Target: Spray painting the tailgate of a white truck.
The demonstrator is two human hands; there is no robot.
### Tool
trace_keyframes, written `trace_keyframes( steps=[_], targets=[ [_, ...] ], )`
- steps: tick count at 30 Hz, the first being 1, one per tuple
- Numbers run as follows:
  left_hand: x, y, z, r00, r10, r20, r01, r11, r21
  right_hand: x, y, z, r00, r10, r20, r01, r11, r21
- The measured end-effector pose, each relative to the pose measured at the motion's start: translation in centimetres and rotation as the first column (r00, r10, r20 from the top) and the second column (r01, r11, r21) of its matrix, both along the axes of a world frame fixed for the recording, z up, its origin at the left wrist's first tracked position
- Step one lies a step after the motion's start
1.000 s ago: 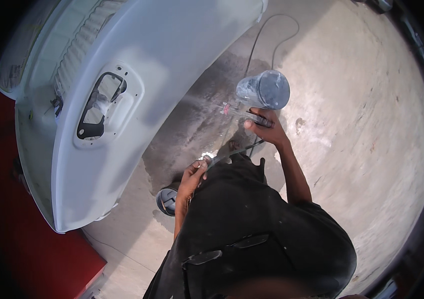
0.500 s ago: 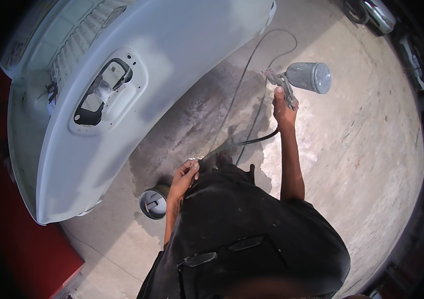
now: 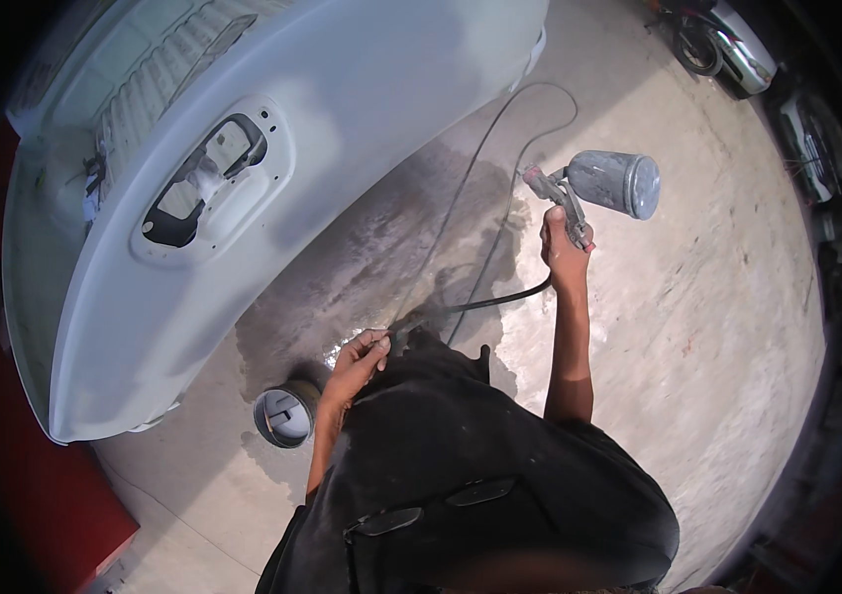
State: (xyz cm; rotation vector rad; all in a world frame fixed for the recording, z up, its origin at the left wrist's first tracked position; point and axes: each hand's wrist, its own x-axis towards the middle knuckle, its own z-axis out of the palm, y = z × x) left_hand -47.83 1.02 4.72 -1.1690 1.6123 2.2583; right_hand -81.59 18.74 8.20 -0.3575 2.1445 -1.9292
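Observation:
My right hand (image 3: 568, 246) is closed round the handle of a spray gun (image 3: 552, 188), held out over the floor to the right. A grey paint cup (image 3: 611, 182) juts from the gun toward the right. From below that hand a dark air hose (image 3: 485, 302) runs left to my left hand (image 3: 357, 366), whose fingers are pinched on it close to my body. The hose's thinner length loops out over the floor. To the left stands a pale grey-white vehicle body panel (image 3: 332, 129) with a lamp-shaped opening (image 3: 205, 183) in it.
An open can (image 3: 285, 416) holding grey liquid and a stick stands on the concrete floor (image 3: 679, 366) beside my left forearm. Something large and red (image 3: 54, 495) lies at lower left. A motorcycle (image 3: 723, 49) and parked vehicles line the far right edge.
The view has shifted slightly, so the panel and can sit a little further left. Both hands keep their hold, and the spray gun appears slightly lower in the picture.

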Motion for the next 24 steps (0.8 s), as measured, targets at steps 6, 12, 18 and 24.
trace_keyframes(
  steps=[6, 12, 18, 24],
  targets=[
    [0.2, -0.8, -0.2, 0.999, 0.023, -0.041, -0.022, 1.0, 0.012, -0.4, -0.6, 2.2, 0.981, -0.161, 0.111, 0.169, 0.983, -0.074],
    [0.1, -0.7, 0.0, 0.999, -0.011, -0.042, 0.011, 1.0, 0.003, 1.8, 0.4, 2.9, 0.968, 0.239, -0.078, -0.228, 0.965, 0.126],
    [0.3, -0.6, 0.5, 0.999, -0.013, -0.034, 0.014, 1.0, 0.025, 2.3, -0.2, 4.4, 0.913, 0.36, -0.191, -0.348, 0.933, 0.094],
    [0.6, -0.8, 0.7, 0.998, 0.04, -0.046, -0.04, 0.999, 0.009, 0.8, -1.3, 6.2, 0.991, -0.124, 0.048, 0.127, 0.99, -0.063]
  ],
)
